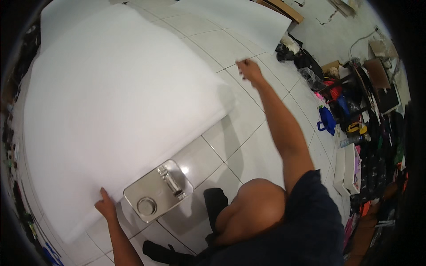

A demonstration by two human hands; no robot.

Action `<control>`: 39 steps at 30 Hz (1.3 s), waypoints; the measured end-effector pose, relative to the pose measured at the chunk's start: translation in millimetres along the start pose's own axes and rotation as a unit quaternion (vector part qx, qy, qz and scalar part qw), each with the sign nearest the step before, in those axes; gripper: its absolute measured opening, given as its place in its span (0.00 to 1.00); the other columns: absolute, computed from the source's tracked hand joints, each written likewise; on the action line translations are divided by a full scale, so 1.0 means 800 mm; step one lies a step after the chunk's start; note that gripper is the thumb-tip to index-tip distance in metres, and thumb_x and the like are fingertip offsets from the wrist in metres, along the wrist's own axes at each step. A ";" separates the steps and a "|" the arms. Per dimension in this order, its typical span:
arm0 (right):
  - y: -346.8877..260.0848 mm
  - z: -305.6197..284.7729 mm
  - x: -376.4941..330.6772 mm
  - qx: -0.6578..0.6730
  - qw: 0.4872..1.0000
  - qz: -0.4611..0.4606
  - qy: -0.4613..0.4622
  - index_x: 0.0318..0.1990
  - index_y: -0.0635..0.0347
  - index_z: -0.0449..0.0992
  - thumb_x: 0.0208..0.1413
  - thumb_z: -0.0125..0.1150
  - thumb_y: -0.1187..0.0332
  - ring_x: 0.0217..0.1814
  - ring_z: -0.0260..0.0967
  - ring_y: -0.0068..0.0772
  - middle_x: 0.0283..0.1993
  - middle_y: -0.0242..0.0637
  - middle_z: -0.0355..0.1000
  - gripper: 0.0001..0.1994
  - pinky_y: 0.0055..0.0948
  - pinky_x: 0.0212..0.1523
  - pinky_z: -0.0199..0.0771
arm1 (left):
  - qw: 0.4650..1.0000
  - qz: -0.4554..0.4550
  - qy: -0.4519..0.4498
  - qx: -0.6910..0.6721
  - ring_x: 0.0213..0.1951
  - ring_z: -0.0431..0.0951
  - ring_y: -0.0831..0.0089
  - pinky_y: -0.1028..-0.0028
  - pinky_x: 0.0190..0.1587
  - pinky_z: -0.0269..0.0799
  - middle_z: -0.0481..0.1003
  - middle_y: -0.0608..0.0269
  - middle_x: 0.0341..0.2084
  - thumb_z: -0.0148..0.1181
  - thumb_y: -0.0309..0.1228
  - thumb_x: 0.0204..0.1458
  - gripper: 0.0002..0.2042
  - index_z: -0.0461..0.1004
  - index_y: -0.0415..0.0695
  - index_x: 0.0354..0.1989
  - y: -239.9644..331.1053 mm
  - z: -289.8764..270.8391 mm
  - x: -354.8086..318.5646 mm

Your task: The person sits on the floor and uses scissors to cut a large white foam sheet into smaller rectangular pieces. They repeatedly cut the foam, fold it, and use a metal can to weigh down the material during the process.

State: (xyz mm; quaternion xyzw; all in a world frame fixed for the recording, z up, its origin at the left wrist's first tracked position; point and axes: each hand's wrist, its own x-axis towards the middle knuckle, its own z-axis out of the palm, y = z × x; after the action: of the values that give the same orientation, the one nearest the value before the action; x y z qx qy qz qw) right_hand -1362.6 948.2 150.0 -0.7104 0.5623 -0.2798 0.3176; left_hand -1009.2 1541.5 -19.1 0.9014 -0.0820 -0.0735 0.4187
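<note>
A large white sheet (pixel 120 97) lies spread over the floor, its near edge running diagonally toward the right. At that edge, my left hand (pixel 105 206) is closed on the sheet, with one digit stretched over its top and other fingers partly hidden. My right hand (pixel 250 72) is held out past the sheet's right corner, apart from it. Its fingers are half curled and apart, a little blurred, with nothing visible in them. Beside the sheet's near edge stands a rectangular silver metal can (pixel 155 190) with a round cap and a carrying handle on top.
Pale floor tiles (pixel 248 155) surround my bent knee (pixel 255 204) and dark-clad feet. Another white sheet (pixel 244 20) lies at the back. Along the right wall are clutter, a blue bag (pixel 327 120), a white bin (pixel 347 170) and a dark bag (pixel 308 62).
</note>
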 end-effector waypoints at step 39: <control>0.114 0.082 -0.045 -0.083 0.958 0.176 -0.213 0.65 0.71 0.60 0.39 0.75 0.43 0.64 0.64 0.53 0.64 0.57 0.63 0.52 0.47 0.62 0.65 | 0.891 0.296 -0.162 0.302 0.73 0.39 0.45 0.49 0.71 0.39 0.44 0.42 0.71 0.75 0.47 0.34 0.53 0.53 0.42 0.70 0.037 -0.094 0.014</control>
State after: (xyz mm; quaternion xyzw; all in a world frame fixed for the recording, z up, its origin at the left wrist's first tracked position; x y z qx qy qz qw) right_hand -1377.5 977.1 36.6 -0.6673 0.6190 -0.0140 0.4139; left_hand -986.1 1576.3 50.9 0.8937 -0.4305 -0.0627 0.1097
